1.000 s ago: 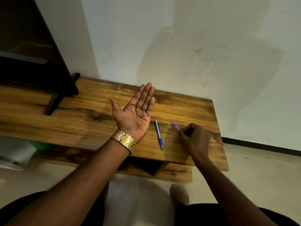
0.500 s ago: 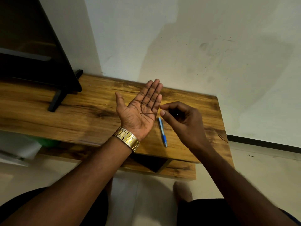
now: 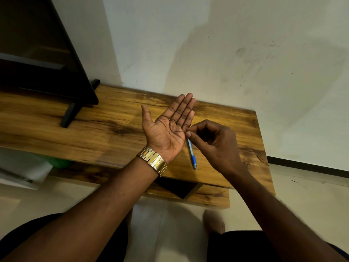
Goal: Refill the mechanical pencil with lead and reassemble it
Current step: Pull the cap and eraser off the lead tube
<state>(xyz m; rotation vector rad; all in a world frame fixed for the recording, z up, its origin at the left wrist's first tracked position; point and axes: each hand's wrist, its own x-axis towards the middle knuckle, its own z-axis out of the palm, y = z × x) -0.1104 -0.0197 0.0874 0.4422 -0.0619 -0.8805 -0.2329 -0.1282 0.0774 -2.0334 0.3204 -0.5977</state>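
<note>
My left hand (image 3: 169,129) is held flat, palm up, above the wooden table (image 3: 105,133), with a gold watch on its wrist. A thin dark pencil lead (image 3: 176,131) lies across the palm. My right hand (image 3: 213,142) pinches the lead's right end between thumb and forefinger at the palm's edge. The mechanical pencil (image 3: 191,154), clear with a blue grip, lies on the table between my two hands, its tip pointing toward me.
A dark flat screen (image 3: 37,59) stands on black feet at the table's left end. A white wall rises just behind the table. A lower shelf (image 3: 207,197) sits under the tabletop, and pale floor tiles lie below.
My right hand rose from the table at the right, moved left to my open left palm and now pinches the lead there. The pencil has not moved.
</note>
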